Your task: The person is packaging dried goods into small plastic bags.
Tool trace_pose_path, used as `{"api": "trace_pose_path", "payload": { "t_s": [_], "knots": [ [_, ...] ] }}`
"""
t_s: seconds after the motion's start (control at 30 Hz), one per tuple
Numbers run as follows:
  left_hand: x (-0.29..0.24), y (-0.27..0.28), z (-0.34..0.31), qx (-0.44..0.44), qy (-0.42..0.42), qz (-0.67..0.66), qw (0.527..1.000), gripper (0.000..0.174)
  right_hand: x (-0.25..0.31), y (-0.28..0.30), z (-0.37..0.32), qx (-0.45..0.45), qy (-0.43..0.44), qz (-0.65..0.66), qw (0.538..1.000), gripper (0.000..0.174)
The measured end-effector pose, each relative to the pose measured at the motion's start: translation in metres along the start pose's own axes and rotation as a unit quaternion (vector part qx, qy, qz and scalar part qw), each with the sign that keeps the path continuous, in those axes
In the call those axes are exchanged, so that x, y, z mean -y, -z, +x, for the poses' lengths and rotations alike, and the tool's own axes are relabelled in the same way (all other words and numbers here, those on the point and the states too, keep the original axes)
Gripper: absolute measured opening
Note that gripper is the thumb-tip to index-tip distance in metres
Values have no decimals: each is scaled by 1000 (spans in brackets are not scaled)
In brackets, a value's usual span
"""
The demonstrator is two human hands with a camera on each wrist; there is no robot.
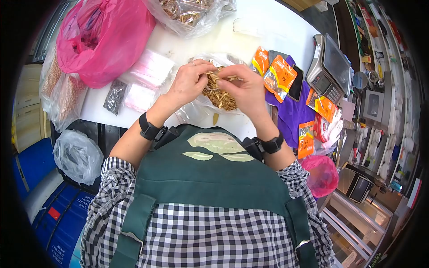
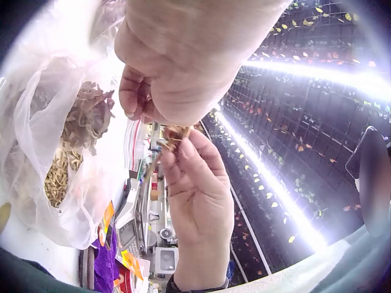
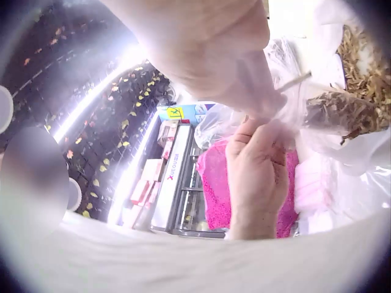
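Observation:
A clear plastic bag on the white table holds dried yellow-brown strips. Above it both hands meet, fingertips close together. My left hand, fingers curled, pinches dried strips at its fingertips. My right hand comes in from the other side, its thumb and fingers pinching brown dried strips. One thin piece pokes out past the right fingers in the right wrist view. Larger, greyish-brown dried pieces lie in the bag beside the strips. A single flat slice lies near the table's front edge.
Left are a pink plastic bag, bags of pale beans and a small bag of dark bits. Right are orange packets, a phone, purple cloth and a scale. Another filled bag stands behind.

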State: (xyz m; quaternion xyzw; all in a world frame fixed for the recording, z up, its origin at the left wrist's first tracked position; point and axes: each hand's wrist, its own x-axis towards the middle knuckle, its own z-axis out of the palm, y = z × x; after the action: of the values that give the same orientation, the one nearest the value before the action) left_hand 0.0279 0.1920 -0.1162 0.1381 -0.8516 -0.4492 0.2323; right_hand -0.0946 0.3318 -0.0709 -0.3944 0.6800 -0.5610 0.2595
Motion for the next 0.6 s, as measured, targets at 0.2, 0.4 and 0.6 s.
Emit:
{"api": "trace_pose_path", "payload": {
  "t_s": [0.2,0.4,0.6],
  "knots": [
    [-1,4,1,-1,12,3,1000,33,-4,-8,-1,20,138,-211,967,19],
    [-1,4,0,-9,49,-24,998,30,3,4,0,7,149,-226,963,18],
    [3,-1,1,23,148,-97,984,26,-36,-12,2,12,178,-276,945,15]
  ]
}}
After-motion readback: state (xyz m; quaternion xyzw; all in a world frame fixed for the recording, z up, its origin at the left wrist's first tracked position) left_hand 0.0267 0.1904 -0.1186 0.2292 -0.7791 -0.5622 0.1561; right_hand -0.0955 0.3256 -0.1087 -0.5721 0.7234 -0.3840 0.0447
